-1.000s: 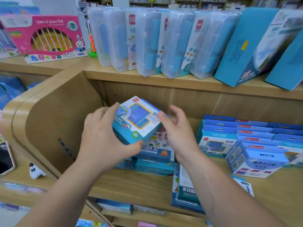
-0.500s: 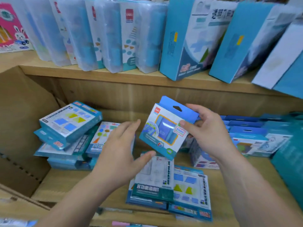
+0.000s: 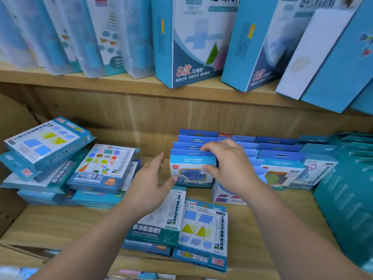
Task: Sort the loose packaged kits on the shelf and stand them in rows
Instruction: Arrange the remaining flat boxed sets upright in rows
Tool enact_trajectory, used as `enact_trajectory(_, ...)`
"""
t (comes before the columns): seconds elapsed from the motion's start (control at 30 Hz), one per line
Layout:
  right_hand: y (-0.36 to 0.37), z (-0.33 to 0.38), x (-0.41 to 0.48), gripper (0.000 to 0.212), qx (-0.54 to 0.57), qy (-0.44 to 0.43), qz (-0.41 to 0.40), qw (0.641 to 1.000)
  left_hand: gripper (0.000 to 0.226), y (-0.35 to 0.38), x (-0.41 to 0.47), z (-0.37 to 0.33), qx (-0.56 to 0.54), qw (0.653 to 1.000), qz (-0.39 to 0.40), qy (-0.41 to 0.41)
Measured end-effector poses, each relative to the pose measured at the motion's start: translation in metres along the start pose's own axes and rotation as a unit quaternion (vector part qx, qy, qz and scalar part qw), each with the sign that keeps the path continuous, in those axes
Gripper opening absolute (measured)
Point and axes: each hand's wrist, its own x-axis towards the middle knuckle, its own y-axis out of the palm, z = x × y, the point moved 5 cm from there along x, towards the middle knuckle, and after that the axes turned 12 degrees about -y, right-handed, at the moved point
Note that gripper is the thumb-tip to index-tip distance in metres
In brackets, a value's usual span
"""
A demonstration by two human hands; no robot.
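Observation:
A small blue-and-white kit box (image 3: 191, 170) with a blue hang tab stands upright at the front of a row of like boxes (image 3: 198, 138) on the lower shelf (image 3: 60, 223). My right hand (image 3: 228, 166) grips its right side, fingers over the top edge and thumb on the front. My left hand (image 3: 150, 184) is open just left of it, thumb tip touching the box's lower left front. Flat kits lie loose: a tilted stack (image 3: 44, 146) at the left, a shapes kit (image 3: 105, 166) beside it, two flat kits (image 3: 201, 229) at the front.
More upright rows of blue boxes (image 3: 280, 158) fill the shelf to the right, with teal boxes (image 3: 347, 188) at the far right. The upper shelf (image 3: 121, 85) carries tall blue boxes (image 3: 191, 41) and clear plastic cases (image 3: 90, 37). A wooden side panel (image 3: 12, 128) closes the left.
The kit was held in the air in both hands; now it stands at the front of the upright row. My left hand has let go and opened. The view shifted right.

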Motion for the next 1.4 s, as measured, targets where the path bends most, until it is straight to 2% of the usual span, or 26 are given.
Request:
enact_trajectory(0.13,0.015,-0.003,-0.004,0.043,-0.109,-0.016,-0.016,0.994,0.084,0.014,0.007,0.002,0.062,0.998,0.022,-0.022)
enact_trajectory(0.23,0.02,-0.004,-0.006,0.047,-0.138,-0.009,-0.054,0.989,0.067,0.024,0.006,0.002,0.064,0.996,0.06,-0.026)
enact_trajectory(0.3,0.019,-0.006,-0.011,0.053,-0.14,0.003,-0.087,0.986,0.06,0.025,0.008,0.002,0.044,0.997,0.055,-0.027)
enact_trajectory(0.43,0.007,-0.023,-0.039,0.062,-0.1,0.056,-0.175,0.978,0.085,0.022,0.021,-0.003,-0.033,0.996,0.062,-0.05)
enact_trajectory(0.47,0.004,-0.028,-0.048,0.065,-0.084,0.074,-0.195,0.974,0.082,0.023,0.024,-0.007,-0.055,0.994,0.073,-0.059)
enact_trajectory(0.53,-0.001,-0.038,-0.066,0.079,-0.057,0.113,-0.221,0.967,0.06,0.028,0.027,-0.013,-0.091,0.989,0.091,-0.07)
enact_trajectory(0.6,-0.002,-0.048,-0.083,0.095,-0.04,0.156,-0.224,0.961,0.048,0.033,0.029,-0.018,-0.115,0.986,0.099,-0.073)
enact_trajectory(0.67,0.002,-0.057,-0.096,0.105,-0.015,0.198,-0.209,0.957,0.044,0.037,0.029,-0.021,-0.125,0.984,0.101,-0.074)
enact_trajectory(0.8,0.012,-0.065,-0.107,0.108,0.039,0.236,-0.196,0.951,0.046,0.04,0.03,-0.024,-0.134,0.983,0.103,-0.074)
enact_trajectory(1.0,0.018,-0.063,-0.101,0.105,0.023,0.226,-0.187,0.956,0.045,0.04,0.032,-0.024,-0.116,0.984,0.109,-0.073)
enact_trajectory(1.1,0.015,-0.061,-0.104,0.108,-0.032,0.223,-0.176,0.958,0.048,0.039,0.031,-0.025,-0.105,0.987,0.102,-0.073)
enact_trajectory(1.17,0.009,-0.054,-0.102,0.108,-0.074,0.212,-0.177,0.958,0.061,0.034,0.027,-0.026,-0.1,0.988,0.092,-0.072)
enact_trajectory(1.27,0.001,-0.028,-0.089,0.089,-0.078,0.115,-0.228,0.964,0.088,0.017,0.01,-0.025,-0.097,0.992,0.05,-0.059)
enact_trajectory(1.33,0.0,-0.008,-0.074,0.074,-0.035,0.053,-0.249,0.967,0.08,-0.002,-0.008,-0.023,-0.093,0.995,-0.004,-0.029)
enact_trajectory(1.4,0.003,0.013,-0.057,0.062,0.02,0.008,-0.247,0.969,0.06,-0.029,-0.025,-0.019,-0.076,0.994,-0.082,0.016)
